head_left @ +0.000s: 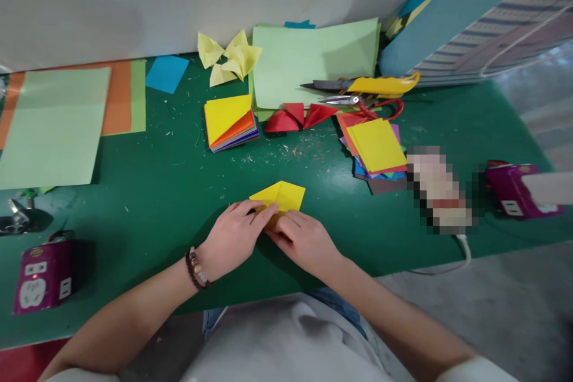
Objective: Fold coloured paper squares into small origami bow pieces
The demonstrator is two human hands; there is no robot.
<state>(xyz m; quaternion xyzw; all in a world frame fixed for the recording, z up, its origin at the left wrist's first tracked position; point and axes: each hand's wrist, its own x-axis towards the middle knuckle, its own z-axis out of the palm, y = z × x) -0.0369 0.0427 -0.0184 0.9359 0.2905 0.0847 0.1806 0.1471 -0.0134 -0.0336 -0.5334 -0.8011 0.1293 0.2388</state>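
A yellow sheet of paper (283,194), partly folded, lies near the front of the green table, with creases running across it. My left hand (235,234) presses its fingers on the paper's left and lower side. From the right, my right hand (307,243) pinches the lower edge, its fingertips close against those of the left. The lower part of the paper is hidden beneath both hands. Beyond it sit a stack of colored paper squares (228,119) with yellow on top and some folded red paper pieces (295,117).
Red-handled scissors (356,100) and a yellow utility knife (380,85) lie on pale green sheets (308,59). Folded pale-yellow pieces (233,57) stand by the wall. More paper squares (378,146) are at right. Purple power sockets (45,277) sit left and right.
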